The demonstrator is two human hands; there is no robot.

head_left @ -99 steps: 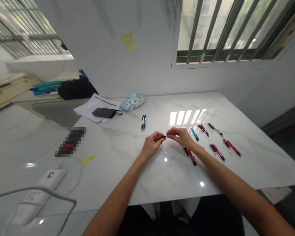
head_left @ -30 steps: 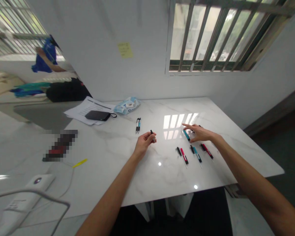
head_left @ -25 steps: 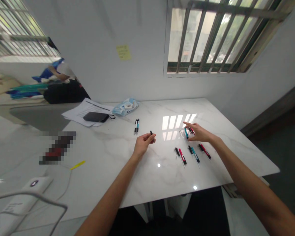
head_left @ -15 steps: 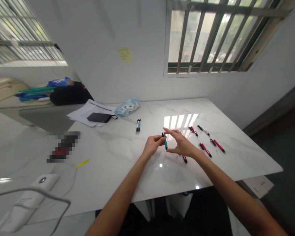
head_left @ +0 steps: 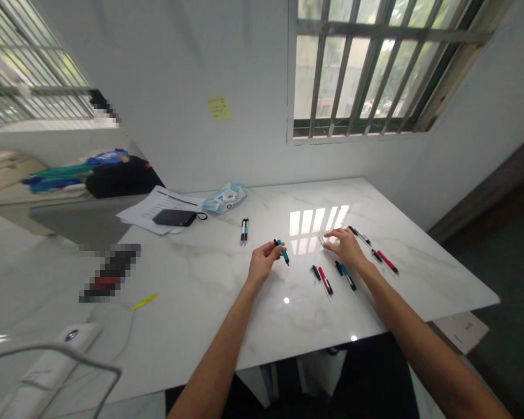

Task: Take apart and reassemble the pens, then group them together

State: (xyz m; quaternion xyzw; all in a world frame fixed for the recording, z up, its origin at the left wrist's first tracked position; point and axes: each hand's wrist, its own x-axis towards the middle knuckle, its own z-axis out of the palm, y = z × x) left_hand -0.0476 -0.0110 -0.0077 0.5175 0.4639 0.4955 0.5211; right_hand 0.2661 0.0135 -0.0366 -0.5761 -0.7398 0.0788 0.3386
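Note:
My left hand (head_left: 264,262) is closed over the table, pinching a teal pen barrel (head_left: 283,254) with a dark piece beside it. To the right, my right hand (head_left: 347,247) reaches low over the tabletop, thumb and forefinger apart. A thin pale stick (head_left: 321,238), resembling a pen refill, is at its fingertips; whether they touch it I cannot tell. Closer to me lie a red pen (head_left: 325,280) and a teal pen (head_left: 348,277), each beside a black part and a thin refill. Beyond the right hand are another red pen (head_left: 388,262) and a grey-black pen (head_left: 360,234).
Two pens (head_left: 244,231) lie side by side left of centre. Behind them are a blue packet (head_left: 225,198), papers (head_left: 135,215) and a black case (head_left: 174,217). A yellow strip (head_left: 145,301) and a white power strip (head_left: 48,366) with a grey cable are at left.
My right hand has moved away from the teal barrel, right toward the laid-out pens. The left hand keeps hold of the barrel, shifted slightly left. The nearer pens are now uncovered.

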